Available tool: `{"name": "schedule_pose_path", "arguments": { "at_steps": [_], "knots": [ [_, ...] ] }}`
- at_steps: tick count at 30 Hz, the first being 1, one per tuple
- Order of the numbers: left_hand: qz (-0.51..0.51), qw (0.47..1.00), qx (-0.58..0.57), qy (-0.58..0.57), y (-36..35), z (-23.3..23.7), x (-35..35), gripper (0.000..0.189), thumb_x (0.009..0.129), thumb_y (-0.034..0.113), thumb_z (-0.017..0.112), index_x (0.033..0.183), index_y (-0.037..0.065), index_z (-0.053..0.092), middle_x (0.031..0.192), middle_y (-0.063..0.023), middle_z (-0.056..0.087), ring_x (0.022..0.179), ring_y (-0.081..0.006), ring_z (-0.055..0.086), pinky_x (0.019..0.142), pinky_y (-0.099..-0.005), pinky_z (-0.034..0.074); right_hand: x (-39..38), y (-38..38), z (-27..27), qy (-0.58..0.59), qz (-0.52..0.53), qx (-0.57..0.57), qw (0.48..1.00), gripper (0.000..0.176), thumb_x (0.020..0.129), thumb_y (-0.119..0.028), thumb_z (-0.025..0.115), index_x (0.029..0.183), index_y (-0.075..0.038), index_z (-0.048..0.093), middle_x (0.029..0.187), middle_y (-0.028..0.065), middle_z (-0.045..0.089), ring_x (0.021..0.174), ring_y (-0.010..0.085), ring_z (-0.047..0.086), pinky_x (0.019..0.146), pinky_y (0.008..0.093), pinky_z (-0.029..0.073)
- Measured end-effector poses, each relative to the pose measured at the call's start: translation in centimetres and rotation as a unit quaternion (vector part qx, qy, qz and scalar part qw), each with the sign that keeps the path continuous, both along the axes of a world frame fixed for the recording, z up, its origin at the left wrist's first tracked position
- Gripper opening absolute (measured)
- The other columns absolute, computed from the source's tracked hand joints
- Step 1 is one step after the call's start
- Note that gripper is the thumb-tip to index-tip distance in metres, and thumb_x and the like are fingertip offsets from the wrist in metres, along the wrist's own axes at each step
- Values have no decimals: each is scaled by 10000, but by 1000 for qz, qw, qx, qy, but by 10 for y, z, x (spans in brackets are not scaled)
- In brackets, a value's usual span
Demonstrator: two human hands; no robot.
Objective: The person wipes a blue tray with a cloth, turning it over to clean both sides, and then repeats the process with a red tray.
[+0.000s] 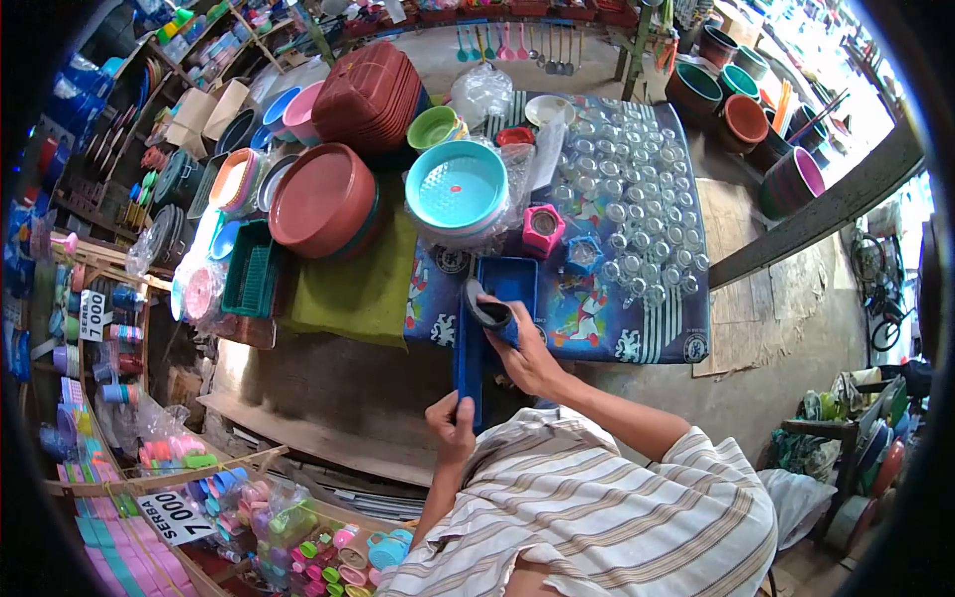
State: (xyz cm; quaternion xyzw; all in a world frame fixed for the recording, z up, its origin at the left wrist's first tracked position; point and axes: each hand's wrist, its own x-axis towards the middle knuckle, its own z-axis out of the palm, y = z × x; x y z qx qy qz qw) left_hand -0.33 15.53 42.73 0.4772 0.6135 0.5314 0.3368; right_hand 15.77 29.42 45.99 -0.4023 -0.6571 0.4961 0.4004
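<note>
The long blue piece (466, 356) extends from the left hand's (453, 428) closed fingers; beside its upper part, the right hand's (524, 356) curled fingers grip a grey-and-blue item (489, 310).

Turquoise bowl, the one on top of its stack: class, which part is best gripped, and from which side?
I would pinch the rim of the turquoise bowl on the person's side, coming from above. It sits open side up, so the inside of its wide, round rim is exposed for fingers, while clear plastic bunches along its right side.
</note>
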Motion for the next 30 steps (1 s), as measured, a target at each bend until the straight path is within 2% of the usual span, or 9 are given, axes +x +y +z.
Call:
{"name": "schedule_pose_path", "arguments": {
  "at_steps": [1, 4, 9, 11, 12, 16, 20, 25, 30],
  "knots": [
    [-3, 1000, -4, -1, 12, -2, 6, 407, 1007, 280, 683, 733, 6, 557, 596, -62, 488, 534, -166, 510, 522, -429, 321, 3, -4, -10, -1, -3, -4, 1000, 509, 1082, -136, 630, 1564, -70, 481, 1350, 217, 575, 1311, 383, 578, 1135, 440, 444],
    [-42, 985, -6, 166, 44, -2, 19, 284, 892, 153, 753, 727, 14, 568, 655, -185, 570, 588, -409, 565, 549, -484, 404, 8, -18, -26, -21, 33, -50, 998, 642, 1010, -384, 764, 1468, -23, 496, 1292, 244, 610, 1216, 395, 629, 1045, 450, 488],
    [-110, 947, 27, 302, 84, -19, 32, 230, 809, 186, 805, 787, 17, 651, 727, -164, 627, 697, -383, 647, 607, -497, 496, 26, -6, -83, -84, -23, -223, 971, 696, 918, -449, 838, 1359, -28, 504, 874, 209, 737, 792, 371, 751, 773, 463, 573],
    [-164, 921, 21, 353, 93, -41, 35, 255, 798, 212, 837, 785, 31, 658, 794, -152, 660, 765, -371, 665, 625, -482, 501, 36, 7, -102, -114, -45, -214, 969, 633, 926, -411, 823, 1344, -42, 523, 886, 214, 744, 808, 360, 764, 767, 461, 576],
    [-209, 890, -33, 403, 96, -47, 34, 307, 785, 297, 884, 862, 49, 720, 953, -127, 707, 936, -335, 683, 792, -462, 520, 40, 13, -114, -125, -67, -213, 967, 552, 934, -369, 810, 1301, -39, 563, 915, 219, 755, 846, 360, 771, 787, 467, 577],
    [-213, 896, -27, 389, 121, -66, 30, 465, 770, 450, 908, 1092, 130, 807, 1179, -86, 692, 1195, -263, 624, 1118, -511, 354, 58, 40, -188, -117, -98, -238, 959, 470, 966, -321, 791, 1282, -14, 626, 1046, 232, 785, 990, 370, 784, 864, 462, 587],
    [-144, 904, -85, 394, 141, -114, 4, 410, 852, 329, 864, 1213, 158, 773, 1455, -163, 566, 1413, -378, 478, 1174, -535, 337, 71, 71, -226, -147, -109, -218, 959, 474, 987, -332, 784, 1295, -6, 630, 1121, 245, 779, 1074, 377, 770, 924, 465, 576],
    [-111, 949, -225, 190, 165, -184, -35, 425, 960, 231, 774, 1356, 92, 711, 1510, -207, 532, 1403, -428, 518, 1174, -498, 441, 65, 86, -306, -144, -191, -214, 947, 466, 999, -380, 783, 1245, -7, 652, 1103, 233, 773, 1050, 409, 748, 923, 465, 562],
    [-119, 942, -262, 173, 182, -245, -48, 523, 989, 219, 734, 1464, 29, 628, 1480, -223, 562, 1361, -398, 572, 1103, -449, 515, 48, 97, -325, -161, -203, -224, 939, 537, 1003, -476, 753, 1275, -26, 640, 1084, 256, 765, 1062, 459, 735, 915, 495, 559]
  ]
}}
